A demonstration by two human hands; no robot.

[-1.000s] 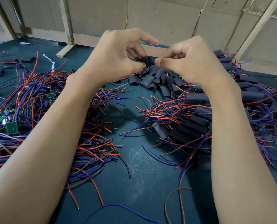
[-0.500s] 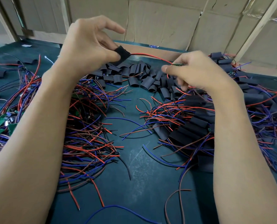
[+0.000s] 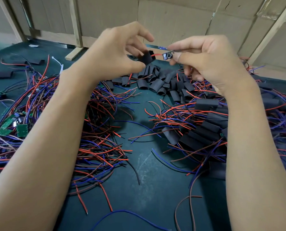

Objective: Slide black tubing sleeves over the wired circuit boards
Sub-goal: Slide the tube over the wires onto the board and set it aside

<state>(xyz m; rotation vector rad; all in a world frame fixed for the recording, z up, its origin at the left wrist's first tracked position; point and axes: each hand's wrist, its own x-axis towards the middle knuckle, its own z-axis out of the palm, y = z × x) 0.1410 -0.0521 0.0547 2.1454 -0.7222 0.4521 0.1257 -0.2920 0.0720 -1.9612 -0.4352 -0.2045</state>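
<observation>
My left hand (image 3: pixel 115 52) pinches a short black tubing sleeve (image 3: pixel 146 58) between thumb and fingers, raised above the table. A red wire (image 3: pixel 156 54) runs out of the sleeve's right end to a small circuit board (image 3: pixel 167 56). My right hand (image 3: pixel 205 62) pinches that board between thumb and forefinger, a short gap to the right of the sleeve. Below the hands lies a heap of loose black sleeves (image 3: pixel 157 80).
Bare green boards with red, blue and black wires (image 3: pixel 20 129) are piled at the left. Boards covered in black sleeves (image 3: pixel 204 130) lie in a tangle at the right. The table has a dark green mat (image 3: pixel 152 184). Cardboard and wooden slats (image 3: pixel 75 22) stand behind.
Both hands rose and came closer together. The sleeve in my left hand slid along the red wire toward the board, which my right hand lifted up.
</observation>
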